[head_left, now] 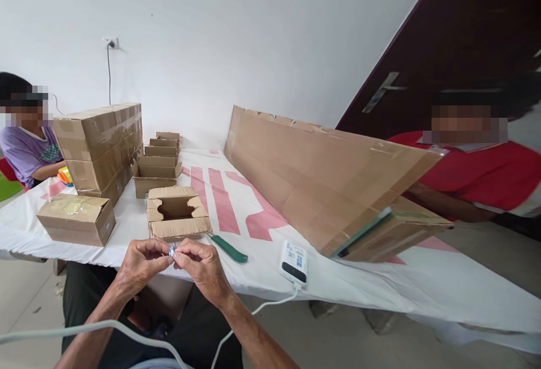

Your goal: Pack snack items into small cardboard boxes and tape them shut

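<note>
At the far left of the frame a person in a purple shirt (25, 152) sits behind a stack of taped boxes (101, 143). A sealed box (76, 218) lies lower left on the white surface (422, 279). At bottom centre the left hand (137, 265) and right hand (203, 267) meet. Both are nearly closed, and their fingertips pinch a tiny bluish item (172, 252) just off the surface's near edge, below the open box (177, 211). What the item is cannot be told.

To its right lie a green-handled tool (228, 249) and a white device (293, 262) that overhangs the edge. Pinched so lightly over the lap, the item could slip and drop to the floor. A snag on the cable (262, 307) could drag the device off. A cardboard sheet (321, 172) leans at the right.
</note>
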Available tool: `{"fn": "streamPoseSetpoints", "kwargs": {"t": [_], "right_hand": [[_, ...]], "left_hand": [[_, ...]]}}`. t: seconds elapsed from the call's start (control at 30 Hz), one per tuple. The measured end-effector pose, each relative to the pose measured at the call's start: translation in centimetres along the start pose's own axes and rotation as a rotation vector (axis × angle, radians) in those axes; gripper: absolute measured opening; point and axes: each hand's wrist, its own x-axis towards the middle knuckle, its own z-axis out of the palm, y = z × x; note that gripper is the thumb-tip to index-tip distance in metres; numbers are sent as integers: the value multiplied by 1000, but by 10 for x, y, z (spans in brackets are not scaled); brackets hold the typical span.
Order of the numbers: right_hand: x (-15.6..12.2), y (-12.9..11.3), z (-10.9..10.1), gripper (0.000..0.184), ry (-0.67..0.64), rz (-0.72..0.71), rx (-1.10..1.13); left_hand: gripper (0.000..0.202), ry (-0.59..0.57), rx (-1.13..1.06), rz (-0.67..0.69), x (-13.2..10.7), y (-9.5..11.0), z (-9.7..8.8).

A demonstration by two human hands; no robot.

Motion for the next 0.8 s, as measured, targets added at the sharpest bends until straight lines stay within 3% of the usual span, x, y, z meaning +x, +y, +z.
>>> {"fn": "streamPoseSetpoints", "kwargs": {"t": [0.3,0.8], "right_hand": [[0,0,2,21,29,-11,-9],[1,-3,6,20,61,30,13]], "left_hand": [[17,34,120,38,1,2,-1],[33,69,9,-85,-3,5,1]]}}
